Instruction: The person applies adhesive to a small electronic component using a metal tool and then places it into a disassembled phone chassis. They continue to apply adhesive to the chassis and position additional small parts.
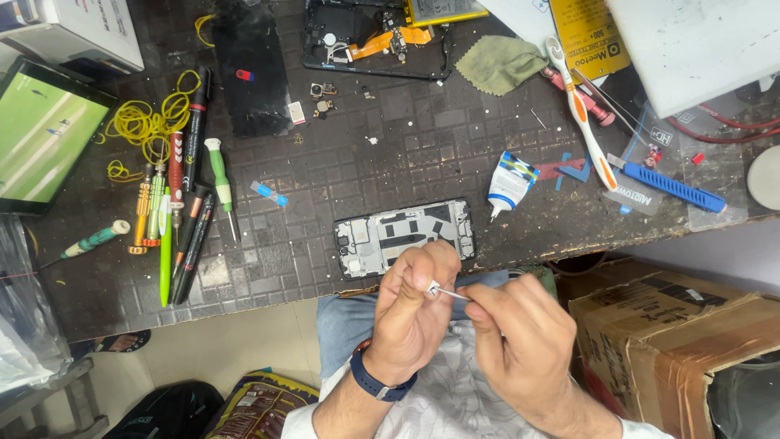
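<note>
Two bare hands work close together over the person's lap, just below the table edge. The left hand, with a dark blue band at its wrist, pinches one tiny white part between thumb and forefinger, the other fingers curled in. The right hand has its fingers closed narrowly on one thin pair of metal tweezers, whose tip meets the white part; what that part is cannot be made out, as it is too small.

One stripped phone frame lies flat on the dark workbench just above the hands, its lower edge partly covered by the left fingers. One more opened phone, with an orange flex cable, sits at the top edge and is cut off there. One black back cover lies to its left.

One white glue tube, one olive cloth, one toothbrush and one blue pry tool lie to the right. On the left, about nine screwdrivers and pens lie side by side, overlapping, so the count is unsure, beside one tangle of yellow wire. One tablet showing a green field is cut off at the left edge. One cardboard box stands at lower right.
</note>
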A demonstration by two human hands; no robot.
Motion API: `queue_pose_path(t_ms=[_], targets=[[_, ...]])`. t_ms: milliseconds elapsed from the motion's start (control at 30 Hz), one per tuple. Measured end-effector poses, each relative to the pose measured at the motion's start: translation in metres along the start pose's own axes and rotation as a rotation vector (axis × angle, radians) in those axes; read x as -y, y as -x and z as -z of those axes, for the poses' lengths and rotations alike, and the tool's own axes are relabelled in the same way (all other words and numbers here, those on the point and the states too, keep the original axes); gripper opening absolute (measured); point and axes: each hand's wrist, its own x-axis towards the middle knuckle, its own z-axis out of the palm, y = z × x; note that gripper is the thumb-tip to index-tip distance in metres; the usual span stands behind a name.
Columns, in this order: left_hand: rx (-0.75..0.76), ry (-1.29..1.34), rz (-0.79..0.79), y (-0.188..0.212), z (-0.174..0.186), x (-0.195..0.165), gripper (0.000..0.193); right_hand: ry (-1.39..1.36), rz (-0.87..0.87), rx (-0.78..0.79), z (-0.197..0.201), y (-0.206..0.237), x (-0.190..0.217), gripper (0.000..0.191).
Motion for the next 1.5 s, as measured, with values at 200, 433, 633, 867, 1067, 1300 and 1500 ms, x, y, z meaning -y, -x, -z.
queue_pose_path(t_ms=[200,433,633,867,1067,1300,1500], targets=[[-0.056,0.025,0.057,0.002,0.002,-0.002,0.023,-0.550,-0.346,0.250,-0.005,0.011,-0.022,0.017],[0.002,0.008,0.013,0.004,0.002,0.001,0.022,-1.243,-0.734,0.583,-0.007,0.013,-0.049,0.036],[-0.016,0.038,0.032,0.005,0.001,-0.001,0.020,-1.170,-0.631,0.502,-0.009,0.006,-0.032,0.013],[-0.012,-0.082,-0.028,0.004,0.000,-0.002,0.023,-0.029,0.063,-0.010,-0.007,-0.005,-0.003,0.012],[-0.033,-0.064,-0.043,0.004,0.000,0.002,0.024,-0.236,-0.166,-0.058,-0.011,0.007,-0.007,0.021],[-0.054,-0.084,-0.074,0.003,0.002,0.005,0.021,-0.772,-0.407,0.040,-0.019,0.020,-0.027,0.022],[-0.054,-0.036,-0.082,0.002,0.004,0.005,0.019,-0.627,-0.322,-0.021,-0.018,0.008,-0.024,0.020]])
